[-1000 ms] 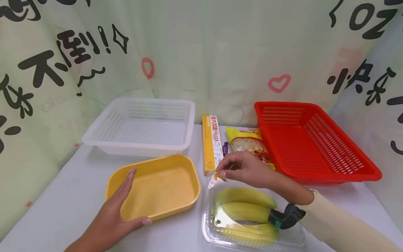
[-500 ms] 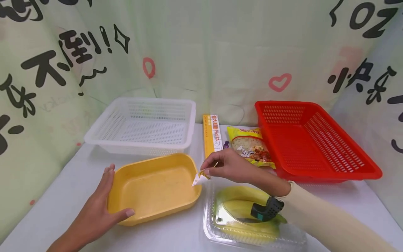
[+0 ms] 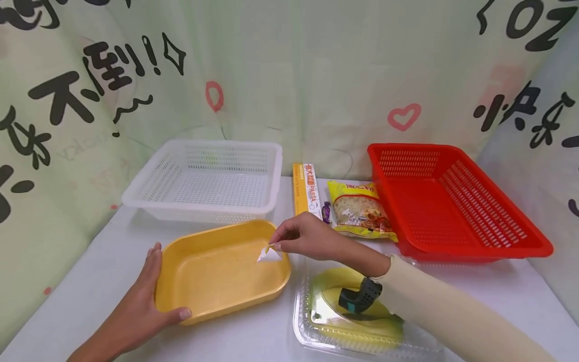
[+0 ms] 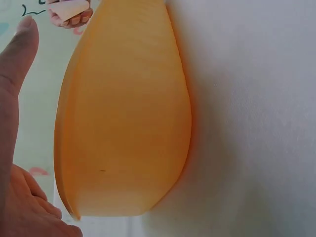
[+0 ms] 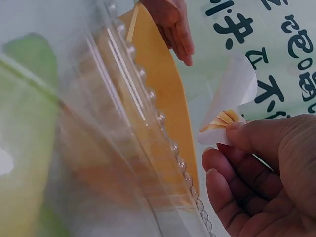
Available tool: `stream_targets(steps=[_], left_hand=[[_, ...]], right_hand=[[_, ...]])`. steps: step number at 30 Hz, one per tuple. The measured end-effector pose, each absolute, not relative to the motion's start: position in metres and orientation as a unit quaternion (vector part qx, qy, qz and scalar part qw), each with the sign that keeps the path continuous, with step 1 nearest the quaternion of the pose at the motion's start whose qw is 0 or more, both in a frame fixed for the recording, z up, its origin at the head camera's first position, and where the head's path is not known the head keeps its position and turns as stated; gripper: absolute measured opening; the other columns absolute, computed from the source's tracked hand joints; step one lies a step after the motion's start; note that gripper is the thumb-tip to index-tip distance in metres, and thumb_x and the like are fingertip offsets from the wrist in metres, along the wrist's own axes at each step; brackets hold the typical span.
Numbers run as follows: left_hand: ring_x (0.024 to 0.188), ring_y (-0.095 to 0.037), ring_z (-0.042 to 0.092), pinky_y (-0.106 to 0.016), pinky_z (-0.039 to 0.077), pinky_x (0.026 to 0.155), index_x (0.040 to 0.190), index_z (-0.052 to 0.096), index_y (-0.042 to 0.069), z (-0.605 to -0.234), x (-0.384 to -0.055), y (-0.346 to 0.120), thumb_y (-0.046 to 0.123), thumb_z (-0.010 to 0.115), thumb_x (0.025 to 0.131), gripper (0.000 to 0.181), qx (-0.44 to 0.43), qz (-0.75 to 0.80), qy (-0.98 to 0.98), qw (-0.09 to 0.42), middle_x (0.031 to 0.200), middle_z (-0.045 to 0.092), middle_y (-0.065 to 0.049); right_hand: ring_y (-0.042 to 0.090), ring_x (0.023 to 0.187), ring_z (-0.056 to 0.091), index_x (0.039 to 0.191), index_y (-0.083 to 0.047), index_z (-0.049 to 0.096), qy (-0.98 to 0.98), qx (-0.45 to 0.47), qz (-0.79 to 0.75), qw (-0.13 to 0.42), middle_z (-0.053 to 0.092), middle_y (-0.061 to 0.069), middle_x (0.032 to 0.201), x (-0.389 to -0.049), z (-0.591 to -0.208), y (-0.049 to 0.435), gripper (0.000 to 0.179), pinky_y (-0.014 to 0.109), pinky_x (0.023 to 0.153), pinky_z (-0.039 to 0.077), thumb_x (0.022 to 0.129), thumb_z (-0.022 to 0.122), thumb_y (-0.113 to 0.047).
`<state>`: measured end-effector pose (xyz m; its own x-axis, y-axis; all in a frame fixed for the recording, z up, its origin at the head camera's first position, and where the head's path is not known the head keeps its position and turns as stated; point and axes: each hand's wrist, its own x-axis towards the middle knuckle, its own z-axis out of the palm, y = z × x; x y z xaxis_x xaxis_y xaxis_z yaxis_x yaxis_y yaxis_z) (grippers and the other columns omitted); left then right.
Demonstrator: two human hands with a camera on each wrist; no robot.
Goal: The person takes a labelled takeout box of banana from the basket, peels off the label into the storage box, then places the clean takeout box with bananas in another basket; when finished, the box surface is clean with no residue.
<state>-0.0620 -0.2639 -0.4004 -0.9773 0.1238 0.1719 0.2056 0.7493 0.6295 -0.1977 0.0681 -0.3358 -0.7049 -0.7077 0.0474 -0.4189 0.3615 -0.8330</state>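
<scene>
My right hand (image 3: pixel 307 236) pinches a small curled white sticker (image 3: pixel 270 255) between thumb and forefinger. Its printed side, showing part of a banana picture, faces the right wrist view, where the sticker (image 5: pixel 232 91) bends back on itself. It overlaps the right end of a yellow plastic tray (image 3: pixel 217 271) in the head view. At the tray's left end, my left hand (image 3: pixel 128 311) stands with straight fingers and thumb spread along the rim. Under my right forearm lies a clear plastic clamshell box (image 3: pixel 302 334) with bananas (image 3: pixel 330 276) inside, partly hidden by the sleeve and wrist camera.
A white mesh basket (image 3: pixel 203 207) stands behind the tray, a red one (image 3: pixel 416 251) at the right. Between them lie a pasta box (image 3: pixel 305 188), a purple-wrapped candy (image 3: pixel 326 212) and a yellow bag (image 3: pixel 357 208) of pale food. A printed curtain (image 3: pixel 334 75) closes off the back.
My right hand has carried the sticker leftward from the clamshell box's far-left corner to over the tray's right end. My left hand has shifted left, off the tray's interior to its left rim.
</scene>
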Motion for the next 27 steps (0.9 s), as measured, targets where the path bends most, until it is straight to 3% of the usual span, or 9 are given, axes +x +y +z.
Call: stream_targets(steps=[13,19,27], left_hand=[[0.146,-0.035,-0.001,-0.003,0.0,0.098,0.154,-0.01,0.005,-0.404,-0.064,-0.257,0.041,0.09,0.064,0.139,-0.095,-0.357,-0.927,0.064,0.162,-0.008,-0.013],[0.146,-0.037,-0.003,-0.003,-0.002,0.099,0.152,-0.006,-0.004,-0.407,-0.065,-0.256,0.042,0.091,0.06,0.142,-0.099,-0.344,-0.931,0.071,0.16,-0.005,-0.021],[0.146,-0.037,0.001,-0.004,-0.001,0.099,0.153,0.0,-0.005,-0.406,-0.065,-0.254,0.045,0.091,0.061,0.138,-0.089,-0.334,-0.936,0.067,0.16,0.0,-0.023]], right_hand=[[0.007,0.07,0.06,0.089,-0.004,0.073,0.826,-0.359,-0.397,0.177,0.069,-0.005,0.078,-0.207,-0.346,0.049,0.004,0.021,0.068,0.053,0.087,0.07,-0.002],[0.007,0.07,0.06,0.089,-0.004,0.074,0.827,-0.357,-0.392,0.185,0.069,-0.005,0.078,-0.208,-0.347,0.048,0.004,0.021,0.068,0.053,0.087,0.071,-0.002],[0.005,0.074,0.062,0.092,-0.002,0.074,0.821,-0.368,-0.391,0.192,0.072,0.0,0.084,-0.208,-0.347,0.05,0.007,0.021,0.071,0.053,0.088,0.069,-0.001]])
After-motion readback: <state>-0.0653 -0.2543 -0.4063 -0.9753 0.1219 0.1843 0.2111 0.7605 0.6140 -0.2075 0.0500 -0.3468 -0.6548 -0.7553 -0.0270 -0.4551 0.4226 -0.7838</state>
